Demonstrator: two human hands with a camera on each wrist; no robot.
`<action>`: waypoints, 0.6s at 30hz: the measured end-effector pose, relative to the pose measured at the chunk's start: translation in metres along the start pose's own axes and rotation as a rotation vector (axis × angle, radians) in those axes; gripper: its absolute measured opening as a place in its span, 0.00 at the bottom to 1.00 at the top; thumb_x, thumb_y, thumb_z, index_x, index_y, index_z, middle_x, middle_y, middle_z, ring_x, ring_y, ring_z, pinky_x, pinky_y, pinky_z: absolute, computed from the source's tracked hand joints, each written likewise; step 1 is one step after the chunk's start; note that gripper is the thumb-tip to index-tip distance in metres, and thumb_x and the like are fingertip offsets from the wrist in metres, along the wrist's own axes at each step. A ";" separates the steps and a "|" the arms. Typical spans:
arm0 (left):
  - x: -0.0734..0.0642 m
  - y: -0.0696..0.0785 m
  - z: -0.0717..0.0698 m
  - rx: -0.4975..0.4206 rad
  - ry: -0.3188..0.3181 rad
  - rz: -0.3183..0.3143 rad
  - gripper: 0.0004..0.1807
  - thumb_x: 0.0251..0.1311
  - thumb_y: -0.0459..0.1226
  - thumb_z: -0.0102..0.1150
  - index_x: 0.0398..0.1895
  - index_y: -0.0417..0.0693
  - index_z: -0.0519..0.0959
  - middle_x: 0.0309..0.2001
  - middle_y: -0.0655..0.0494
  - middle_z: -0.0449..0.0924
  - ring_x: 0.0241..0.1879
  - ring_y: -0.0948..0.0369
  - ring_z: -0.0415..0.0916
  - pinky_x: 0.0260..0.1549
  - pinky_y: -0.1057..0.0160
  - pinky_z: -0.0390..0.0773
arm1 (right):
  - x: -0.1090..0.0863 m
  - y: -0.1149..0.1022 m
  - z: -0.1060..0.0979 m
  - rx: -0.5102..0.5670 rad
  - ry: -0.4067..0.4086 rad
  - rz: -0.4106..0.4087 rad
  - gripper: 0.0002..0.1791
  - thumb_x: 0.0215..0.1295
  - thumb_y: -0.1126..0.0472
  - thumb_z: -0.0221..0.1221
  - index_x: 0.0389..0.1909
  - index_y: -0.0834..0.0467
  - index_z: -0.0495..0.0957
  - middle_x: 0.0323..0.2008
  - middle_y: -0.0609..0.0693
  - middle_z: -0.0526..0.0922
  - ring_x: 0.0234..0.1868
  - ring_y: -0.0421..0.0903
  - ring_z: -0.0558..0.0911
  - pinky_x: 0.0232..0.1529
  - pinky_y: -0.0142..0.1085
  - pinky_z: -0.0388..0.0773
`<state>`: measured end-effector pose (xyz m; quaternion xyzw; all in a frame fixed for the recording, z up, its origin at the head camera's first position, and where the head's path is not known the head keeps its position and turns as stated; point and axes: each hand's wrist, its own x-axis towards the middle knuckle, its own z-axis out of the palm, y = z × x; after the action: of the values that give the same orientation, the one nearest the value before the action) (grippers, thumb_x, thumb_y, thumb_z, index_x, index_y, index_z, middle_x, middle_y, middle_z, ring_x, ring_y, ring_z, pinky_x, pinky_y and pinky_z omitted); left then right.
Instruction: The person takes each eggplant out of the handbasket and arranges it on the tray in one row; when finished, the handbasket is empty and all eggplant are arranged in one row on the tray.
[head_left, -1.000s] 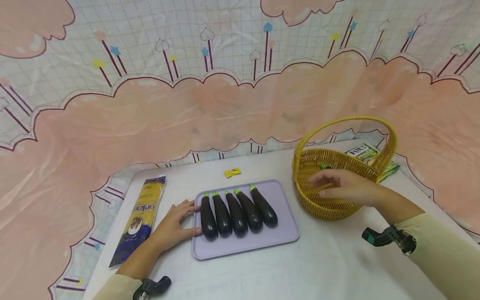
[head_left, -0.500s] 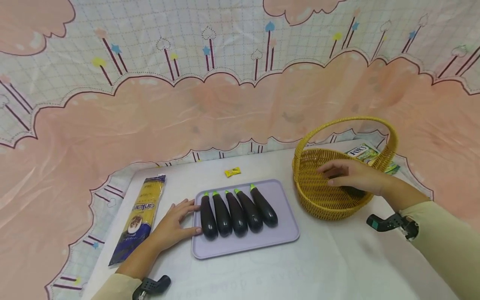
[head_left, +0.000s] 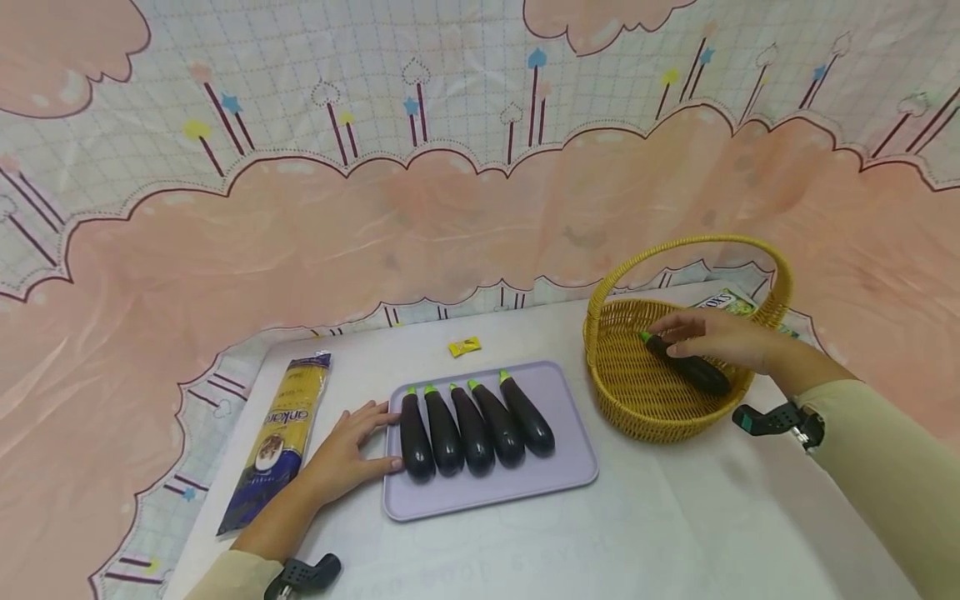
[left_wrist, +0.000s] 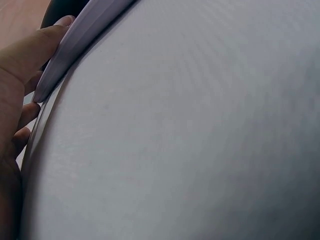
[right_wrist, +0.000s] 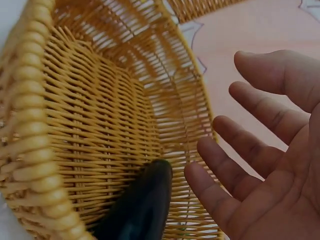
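Observation:
Several dark eggplants (head_left: 474, 429) lie side by side on a lilac tray (head_left: 517, 492), green stem ends pointing away from me. My left hand (head_left: 348, 454) rests against the tray's left rim, thumb and fingers spread; in the left wrist view, the thumb (left_wrist: 35, 47) touches that rim. Another eggplant (head_left: 705, 375) lies at a slant inside the yellow wicker basket (head_left: 633, 412). Over the basket's right side, my right hand (head_left: 723, 337) hovers and partly covers this eggplant. The right wrist view shows its fingers (right_wrist: 220, 150) loosely bent, apart from the eggplant (right_wrist: 142, 205), holding nothing.
A blue and yellow pasta packet (head_left: 281, 442) lies left of the tray. Behind the tray is a small yellow wrapped sweet (head_left: 465, 346). A green FOX'S packet (head_left: 727, 302) lies behind the basket, whose tall handle (head_left: 697, 240) arches over it. A patterned cloth (head_left: 450, 217) hangs behind the table.
My right hand has drawn back to the right and slightly farther from me over the basket, revealing the eggplant lying inside. The left hand and tray have stayed put.

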<state>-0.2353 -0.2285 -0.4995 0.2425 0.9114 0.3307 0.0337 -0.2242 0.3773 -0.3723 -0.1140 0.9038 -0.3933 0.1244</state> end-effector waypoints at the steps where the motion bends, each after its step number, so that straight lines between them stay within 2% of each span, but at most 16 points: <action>1: 0.000 0.000 0.000 -0.002 0.000 -0.003 0.41 0.55 0.53 0.81 0.70 0.50 0.79 0.79 0.42 0.67 0.82 0.38 0.51 0.80 0.31 0.35 | 0.002 0.001 -0.001 0.000 -0.001 0.002 0.28 0.76 0.58 0.64 0.72 0.62 0.74 0.69 0.64 0.78 0.72 0.64 0.75 0.71 0.62 0.73; 9: -0.003 0.000 0.001 -0.010 0.001 -0.011 0.42 0.55 0.54 0.81 0.71 0.50 0.78 0.79 0.41 0.66 0.82 0.38 0.51 0.80 0.31 0.34 | 0.016 0.011 -0.005 0.006 -0.018 0.005 0.27 0.77 0.60 0.62 0.73 0.65 0.72 0.71 0.67 0.76 0.72 0.66 0.74 0.72 0.62 0.72; 18: -0.001 0.000 0.000 0.004 -0.003 -0.004 0.41 0.55 0.54 0.81 0.71 0.50 0.79 0.79 0.41 0.67 0.82 0.38 0.51 0.81 0.32 0.35 | 0.026 0.032 -0.008 -0.021 -0.016 0.057 0.27 0.78 0.60 0.62 0.73 0.66 0.72 0.72 0.68 0.74 0.72 0.68 0.73 0.72 0.65 0.71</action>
<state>-0.2340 -0.2289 -0.4998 0.2411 0.9126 0.3283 0.0351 -0.2548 0.3964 -0.3939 -0.0925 0.9097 -0.3791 0.1417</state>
